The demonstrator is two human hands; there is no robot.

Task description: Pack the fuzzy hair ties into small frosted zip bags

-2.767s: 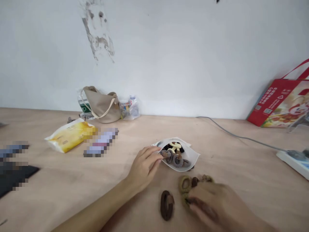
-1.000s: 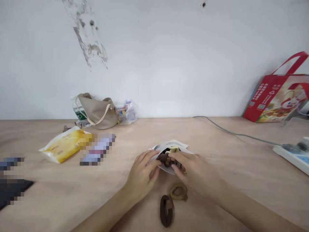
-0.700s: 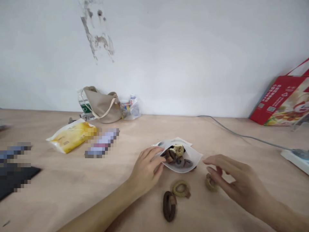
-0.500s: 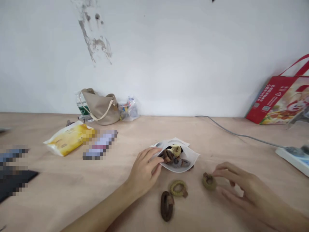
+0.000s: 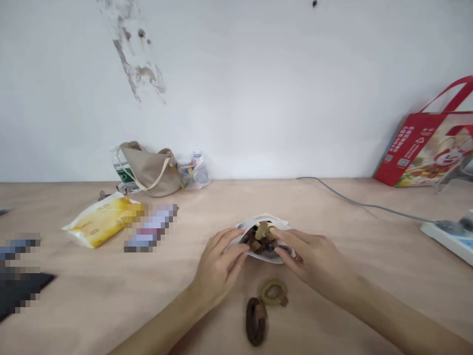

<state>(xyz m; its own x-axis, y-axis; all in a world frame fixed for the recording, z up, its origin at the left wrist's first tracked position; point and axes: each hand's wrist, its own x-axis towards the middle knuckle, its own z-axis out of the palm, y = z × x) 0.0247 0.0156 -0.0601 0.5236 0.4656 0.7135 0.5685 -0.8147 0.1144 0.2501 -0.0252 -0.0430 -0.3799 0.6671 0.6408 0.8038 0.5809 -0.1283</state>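
A small white pouch (image 5: 264, 219) lies open on the wooden table, filled with several brown and tan hair ties (image 5: 258, 241). My left hand (image 5: 220, 266) pinches the pouch's left edge and holds its mouth open. My right hand (image 5: 314, 259) reaches into the mouth from the right, fingers curled, with a tan hair tie (image 5: 262, 230) at its fingertips. On the table in front of the pouch lie an olive hair tie (image 5: 274, 292) and a dark brown hair tie (image 5: 254, 320), both untouched.
Along the back wall stand a beige shoulder bag (image 5: 151, 170) and plastic bottles (image 5: 195, 170). A yellow packet (image 5: 101, 219) lies at the left. At the right are a red gift bag (image 5: 424, 148), a grey cable (image 5: 362, 204) and a white power strip (image 5: 449, 236).
My right hand picked a tan hair tie off the table at the right and carried it left to the pouch's mouth. The left hand stayed on the pouch.
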